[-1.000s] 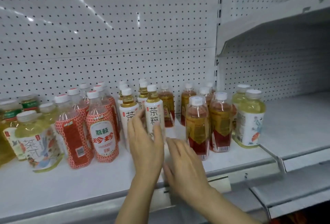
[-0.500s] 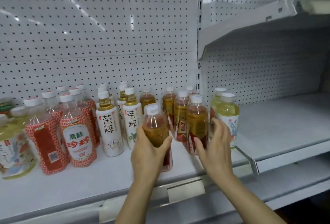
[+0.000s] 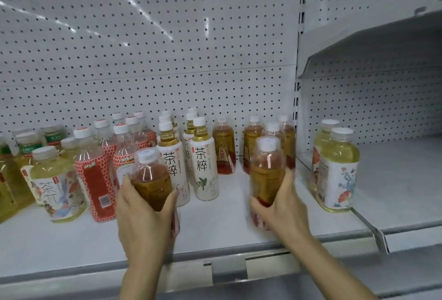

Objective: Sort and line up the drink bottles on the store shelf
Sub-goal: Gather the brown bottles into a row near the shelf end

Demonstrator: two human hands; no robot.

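**Two amber bottles in hand, front of the shelf**

The left hand (image 3: 143, 218) gripped an amber tea bottle (image 3: 151, 180) low on its body, fingers curled round one side and thumb round the other; its base was hidden behind the hand. At about 3 o'clock from it, the right hand (image 3: 283, 206) held a second amber bottle (image 3: 266, 170) the same way, fingers wrapped behind and thumb at the front, near the shelf (image 3: 227, 223) front edge. Whether either base rested on the shelf could not be told.

Behind, toward 12 o'clock, stood three or four matching amber bottles (image 3: 223, 149) near the pegboard. Two white-labelled tea bottles (image 3: 205, 168) stood just right of the left-hand bottle, red-patterned bottles (image 3: 95, 180) at 9 o'clock, pale yellow bottles (image 3: 337, 170) at 3 o'clock.

The risk appeared to be crowding: swinging the left bottle toward the amber row would probably brush the white-labelled pair and topple them. Both grips sat low, so a tall bottle might tip when set down near the edge
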